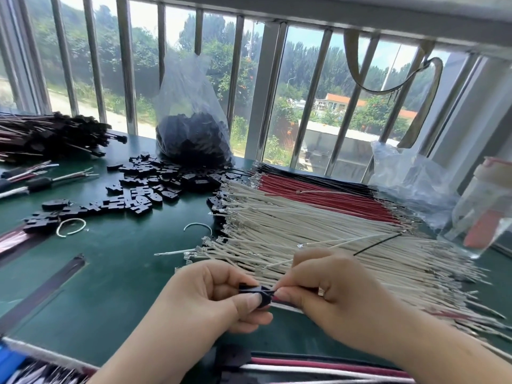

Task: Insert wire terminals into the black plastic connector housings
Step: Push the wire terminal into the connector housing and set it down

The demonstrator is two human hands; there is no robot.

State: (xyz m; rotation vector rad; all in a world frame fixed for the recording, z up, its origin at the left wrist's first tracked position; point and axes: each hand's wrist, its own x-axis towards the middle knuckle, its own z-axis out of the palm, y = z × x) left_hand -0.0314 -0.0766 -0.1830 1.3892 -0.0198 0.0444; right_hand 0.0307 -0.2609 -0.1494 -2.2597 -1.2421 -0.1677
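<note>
Housing point(256, 293) mostly hidden by pinching fingers point(249, 300)

connector housing point(256, 296) mostly hidden under fingers point(249, 300); terminal entry not visible. Bottle point(482, 206) at 3 o'clock blurred, edge-cropped. Bundle point(41, 134) at 10 o'clock cropped.

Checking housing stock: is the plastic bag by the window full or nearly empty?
Partly full. The clear plastic bag holds a dark heap of black housings only in its bottom part; its upper part is slack and see-through.
</note>
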